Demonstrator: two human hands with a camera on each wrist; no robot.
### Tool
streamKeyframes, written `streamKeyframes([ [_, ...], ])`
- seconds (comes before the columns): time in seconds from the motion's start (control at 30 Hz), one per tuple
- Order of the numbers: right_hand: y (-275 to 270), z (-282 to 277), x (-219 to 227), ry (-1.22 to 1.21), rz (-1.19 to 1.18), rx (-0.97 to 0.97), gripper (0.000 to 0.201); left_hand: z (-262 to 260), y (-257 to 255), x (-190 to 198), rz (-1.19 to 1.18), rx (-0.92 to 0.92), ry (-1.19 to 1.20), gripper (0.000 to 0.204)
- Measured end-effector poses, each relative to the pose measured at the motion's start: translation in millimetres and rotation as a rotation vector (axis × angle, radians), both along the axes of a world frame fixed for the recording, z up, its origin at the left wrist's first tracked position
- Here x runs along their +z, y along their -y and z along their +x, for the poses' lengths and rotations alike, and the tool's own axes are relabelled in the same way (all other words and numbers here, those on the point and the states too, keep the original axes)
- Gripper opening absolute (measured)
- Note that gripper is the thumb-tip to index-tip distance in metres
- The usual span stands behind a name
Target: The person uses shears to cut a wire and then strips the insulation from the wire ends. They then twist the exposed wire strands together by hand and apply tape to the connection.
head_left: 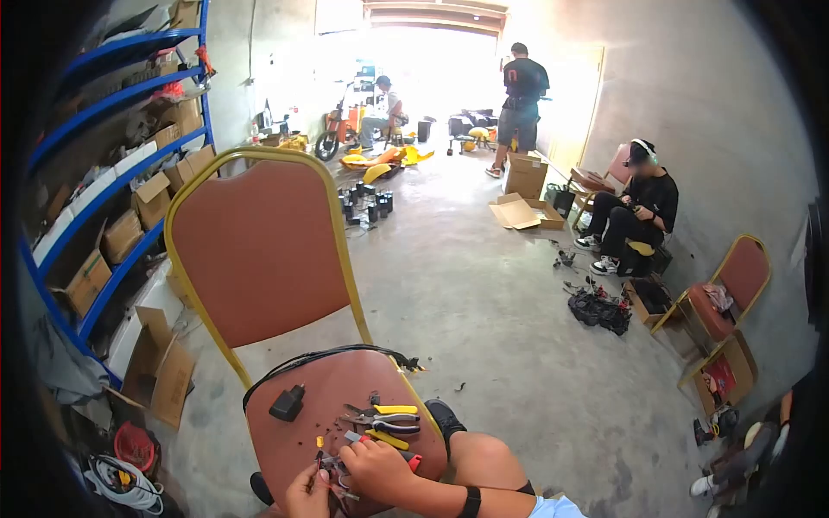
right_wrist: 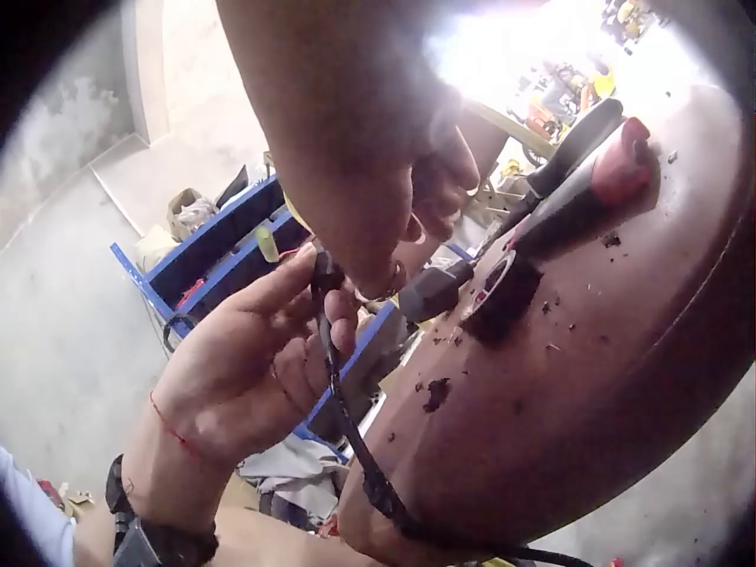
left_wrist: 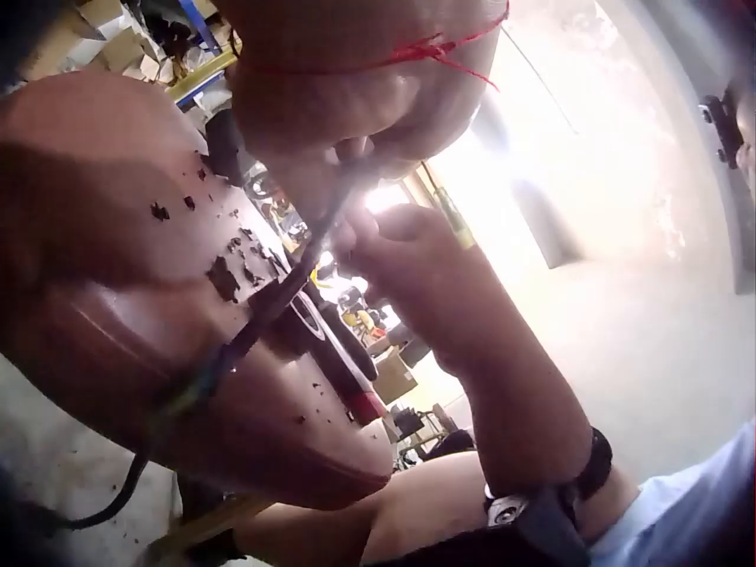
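Note:
A black cable [right_wrist: 337, 396] runs up from the chair seat [right_wrist: 567, 390] into my left hand [right_wrist: 242, 360], which pinches it between thumb and fingers. My right hand [head_left: 380, 470] meets the left hand [head_left: 306, 495] over the front of the seat [head_left: 285, 440], its curled fingertips at the cable's upper end. What lies between the fingertips is mostly hidden. In the left wrist view the cable [left_wrist: 269, 317] hangs slanting below both hands. Pliers with yellow handles [head_left: 395, 409], grey-handled pliers [head_left: 397, 424] and a red-and-black tool [right_wrist: 591, 183] lie beside the right hand.
A black adapter [head_left: 287, 403], a tape roll [right_wrist: 506, 295] and dark scraps [right_wrist: 438, 393] are on the seat. A long black cable [head_left: 324, 353] lies along its back. Blue shelves [head_left: 138, 86] stand left; a seated person [head_left: 643, 203] is at right, two others farther back.

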State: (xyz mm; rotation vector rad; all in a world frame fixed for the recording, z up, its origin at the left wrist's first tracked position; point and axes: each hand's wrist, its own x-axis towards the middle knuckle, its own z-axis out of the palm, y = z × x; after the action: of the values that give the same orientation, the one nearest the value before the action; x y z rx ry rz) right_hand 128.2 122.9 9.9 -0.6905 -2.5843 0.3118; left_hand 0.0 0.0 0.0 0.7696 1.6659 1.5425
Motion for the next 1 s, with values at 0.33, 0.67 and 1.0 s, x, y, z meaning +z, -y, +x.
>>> streamKeyframes([
  [0.33,0.4,-6.3,6.4,0.027,-0.071,0.053,0.028,-5.7,0.8,14.7,-0.075,-0.031,0.083,0.026],
  [0.67,-4.2,-9.7,11.0,-0.003,-0.123,0.058,0.045,-8.1,-3.1,34.5,-0.09,-0.068,-0.406,0.024],
  [1.0,-7.4,-6.7,9.7,-0.007,-0.119,0.166,0.048,-13.7,1.8,45.6,-0.053,-0.054,-0.585,0.022],
])
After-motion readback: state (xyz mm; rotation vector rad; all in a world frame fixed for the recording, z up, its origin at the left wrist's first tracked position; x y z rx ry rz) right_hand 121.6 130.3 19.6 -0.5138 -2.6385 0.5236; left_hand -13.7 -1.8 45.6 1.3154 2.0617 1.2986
